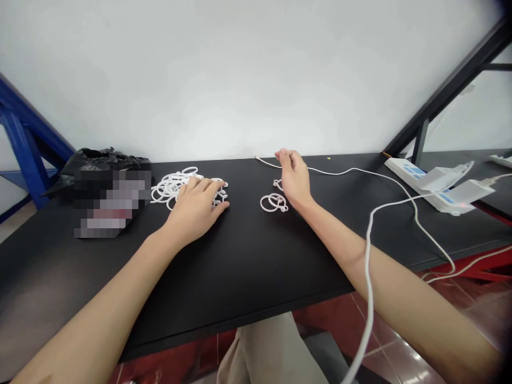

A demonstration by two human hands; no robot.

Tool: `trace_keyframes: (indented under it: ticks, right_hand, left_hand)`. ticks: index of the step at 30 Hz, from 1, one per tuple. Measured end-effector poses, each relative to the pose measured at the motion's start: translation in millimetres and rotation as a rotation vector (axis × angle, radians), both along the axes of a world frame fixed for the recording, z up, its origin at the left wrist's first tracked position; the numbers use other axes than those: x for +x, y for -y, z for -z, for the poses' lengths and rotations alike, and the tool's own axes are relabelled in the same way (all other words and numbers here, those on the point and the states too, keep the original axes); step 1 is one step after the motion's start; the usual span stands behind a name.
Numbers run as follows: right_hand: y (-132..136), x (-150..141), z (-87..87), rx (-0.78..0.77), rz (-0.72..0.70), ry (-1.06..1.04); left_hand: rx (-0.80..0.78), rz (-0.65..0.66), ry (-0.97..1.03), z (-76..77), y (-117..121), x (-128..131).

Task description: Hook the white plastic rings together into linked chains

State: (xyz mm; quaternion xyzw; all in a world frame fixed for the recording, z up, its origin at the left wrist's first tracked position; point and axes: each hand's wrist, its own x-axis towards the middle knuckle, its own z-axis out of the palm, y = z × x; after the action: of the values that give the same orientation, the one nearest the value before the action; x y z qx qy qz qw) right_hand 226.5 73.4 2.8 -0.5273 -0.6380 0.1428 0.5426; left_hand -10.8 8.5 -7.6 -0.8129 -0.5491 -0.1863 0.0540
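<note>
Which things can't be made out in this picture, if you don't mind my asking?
In the head view:
Piled rings: the left hand covers some, so no full count.
Right hand: whether it holds anything; the hand itself blocks the view.
Lone ring: partly hidden by that hand.
Bag: a pixelated patch conceals detail.
Near cable: cut off by the bottom edge.

White ring pile (170, 186): partly covered by the left hand (196, 205), on the left half of the black table (248, 266).
Single ring (276, 183): partly behind the right hand (295, 178).
Package (112, 208): pixelated, at the table's left end.
Yellow speck (328, 158): too small to identify, table's back edge.
</note>
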Motion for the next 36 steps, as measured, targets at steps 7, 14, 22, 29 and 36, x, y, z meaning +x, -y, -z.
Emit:
trace_keyframes:
  ticks: [7, 14, 22, 29, 36]
  right_hand:
    - [21, -7, -10.6, -0.214, -0.037, 0.551]
    - [40, -8, -21.7, -0.400, 0.066, 0.963]
    - [40, -14, -14.8, -0.388, -0.034, 0.971]
    - [31, -21, -3.8, -0.321, -0.038, 0.924]
    - [33, -18, -10.7, -0.428, -0.015, 0.905]
  left_hand:
    - [0.001, 0.008, -0.006, 2.0, -2, -2]
    - [0.025, 0.035, 0.012, 1.0, -1, 0]
    - [0.082, 0.078, 0.086, -2.9, 2, 3]
    - [0.062, 0.121, 0.120, -3.9, 2, 3]
    - [0.077, 0.168, 0.168, -4.6, 3, 5]
